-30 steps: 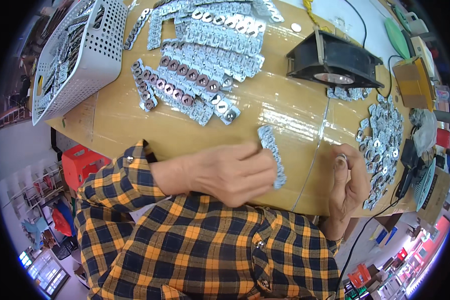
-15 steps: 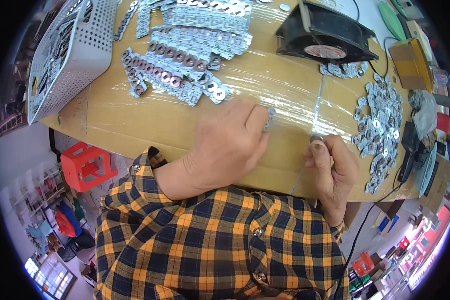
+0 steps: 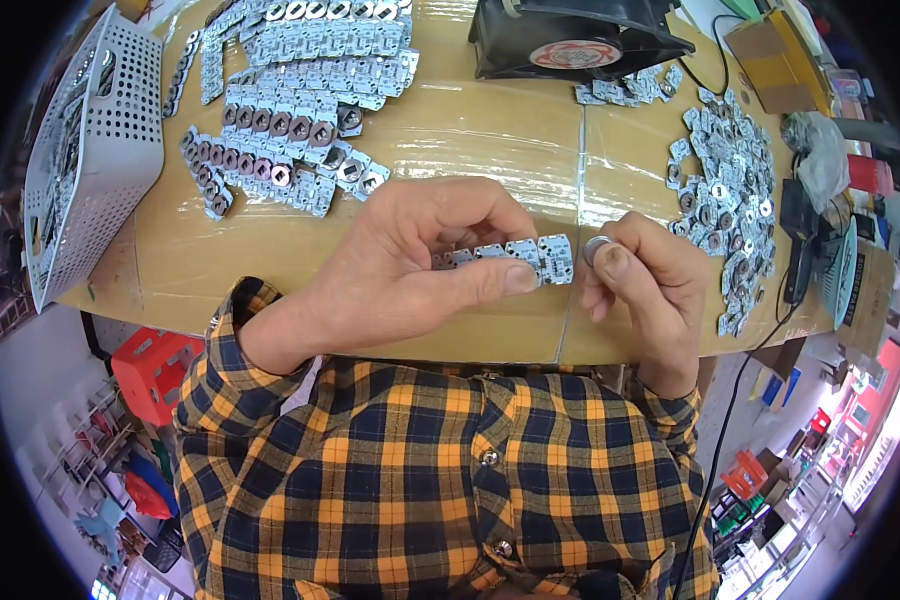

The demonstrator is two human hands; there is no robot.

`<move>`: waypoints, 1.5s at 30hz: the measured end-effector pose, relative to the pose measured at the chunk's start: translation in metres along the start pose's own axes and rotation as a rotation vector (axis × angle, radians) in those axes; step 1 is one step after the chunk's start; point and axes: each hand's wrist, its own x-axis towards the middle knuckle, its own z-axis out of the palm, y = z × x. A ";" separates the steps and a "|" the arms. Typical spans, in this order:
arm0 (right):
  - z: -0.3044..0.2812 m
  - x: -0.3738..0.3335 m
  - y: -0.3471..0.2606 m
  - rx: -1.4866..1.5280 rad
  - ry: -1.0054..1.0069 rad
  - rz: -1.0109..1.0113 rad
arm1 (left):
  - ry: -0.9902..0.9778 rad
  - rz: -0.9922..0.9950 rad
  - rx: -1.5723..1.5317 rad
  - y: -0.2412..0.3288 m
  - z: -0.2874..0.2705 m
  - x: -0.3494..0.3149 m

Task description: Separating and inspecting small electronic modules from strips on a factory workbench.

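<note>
left hand (image 3: 410,265) pinching a strip of small grey circuit boards (image 3: 515,256) between thumb and fingers, long axis running left-right | right hand (image 3: 640,280) pinching a round silver disc (image 3: 596,248), sitting just right of the strip's free end, apart | both hovering above the glossy tan tabletop (image 3: 450,130)

Lighting: bright, even, soft shadows. Glare: on taped table (image 3: 470,130). Focus: sharp centre; fisheye bending, black rim.

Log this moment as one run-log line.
left hand: holds board strip | right hand: pinches round disc beside strip end | table: board rows, fan
</note>
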 end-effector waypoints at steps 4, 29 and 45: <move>-0.003 0.002 -0.003 -0.096 -0.110 -0.060 | -0.046 0.054 0.061 0.001 -0.004 0.002; 0.010 0.057 0.005 0.583 -0.146 0.214 | -0.119 -0.016 -0.052 0.006 -0.047 0.033; 0.018 0.059 0.006 -0.020 0.083 0.074 | 0.313 0.680 0.752 -0.009 -0.031 0.036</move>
